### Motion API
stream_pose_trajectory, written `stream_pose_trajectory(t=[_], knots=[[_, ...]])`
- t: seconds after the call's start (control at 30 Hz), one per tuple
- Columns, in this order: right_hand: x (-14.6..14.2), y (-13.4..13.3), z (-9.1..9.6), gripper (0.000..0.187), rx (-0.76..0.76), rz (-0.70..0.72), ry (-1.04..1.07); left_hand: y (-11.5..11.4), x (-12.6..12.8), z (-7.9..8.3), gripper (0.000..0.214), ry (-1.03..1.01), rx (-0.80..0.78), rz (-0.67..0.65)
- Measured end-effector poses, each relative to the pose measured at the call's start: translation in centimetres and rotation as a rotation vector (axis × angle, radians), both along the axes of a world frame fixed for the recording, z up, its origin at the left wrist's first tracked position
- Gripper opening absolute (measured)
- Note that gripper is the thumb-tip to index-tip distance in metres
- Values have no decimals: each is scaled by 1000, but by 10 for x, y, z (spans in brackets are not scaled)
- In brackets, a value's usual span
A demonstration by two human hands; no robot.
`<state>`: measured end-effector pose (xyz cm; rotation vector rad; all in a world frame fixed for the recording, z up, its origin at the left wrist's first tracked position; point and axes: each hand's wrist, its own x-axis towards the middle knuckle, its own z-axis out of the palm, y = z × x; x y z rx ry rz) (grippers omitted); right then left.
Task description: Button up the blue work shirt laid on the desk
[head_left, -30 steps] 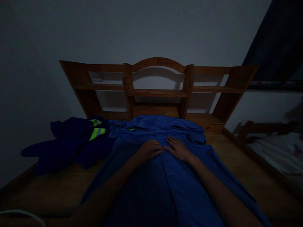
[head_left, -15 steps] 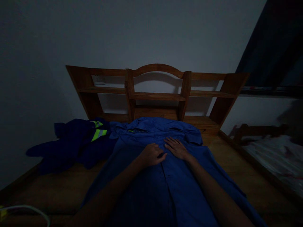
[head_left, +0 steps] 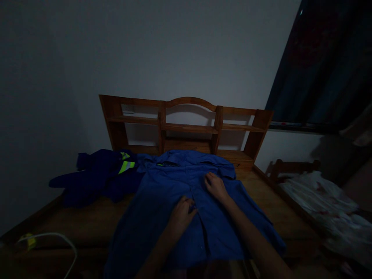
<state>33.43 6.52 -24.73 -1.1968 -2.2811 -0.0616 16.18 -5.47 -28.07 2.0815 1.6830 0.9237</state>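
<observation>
The left hand [head_left: 181, 215] is bent, thumb near the fingers, at the front opening of a blue shirt [head_left: 157, 199]; a scrap of blue shows between them, but whether they grip it I cannot tell. The right hand [head_left: 216, 186] rests on the other side of the opening, higher up, its fingers curled together; whether cloth is caught under them is also unclear.

The shirt lies spread on a wooden table [head_left: 270, 197], its matte cloth rumpled around the collar and smoother below, the opening a dark slit widening toward the hem. Touching its left side is a heap of darker blue clothing [head_left: 90, 176] with yellow-green and grey bands [head_left: 126, 167]. Behind stands a wooden shelf [head_left: 188, 128] with an arched top, against a plain pale wall [head_left: 186, 46].

Half a second ago the right hand lay flat with fingers spread, and the left was higher up the opening. The shirt's lower hem has come into view.

At lower left, a white cord [head_left: 62, 235] runs out of frame beside a blurred yellow object [head_left: 30, 241]. Crumpled white material [head_left: 314, 190] and a dark curtain [head_left: 308, 77] at right are dim, the curtain cut off.
</observation>
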Motion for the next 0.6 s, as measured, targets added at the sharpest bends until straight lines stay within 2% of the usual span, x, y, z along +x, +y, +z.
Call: stream_pose_trajectory(t=[0.13, 0.27, 0.43, 0.5, 0.6], knots=[[8, -64, 1, 19, -98, 132, 94, -25, 2, -15, 26, -210, 75, 2], [14, -107, -14, 18, -221, 176, 194, -27, 9, -18, 22, -226, 135, 69], [10, -121, -25, 23, -251, 164, 268, -13, 13, -18, 14, -246, 106, 147], [8, -121, -26, 25, -263, 166, 269, -8, 13, -20, 12, -331, 41, 160], [6, -121, -27, 26, -303, 175, 285, -2, 13, -24, 11, -529, -68, 111]])
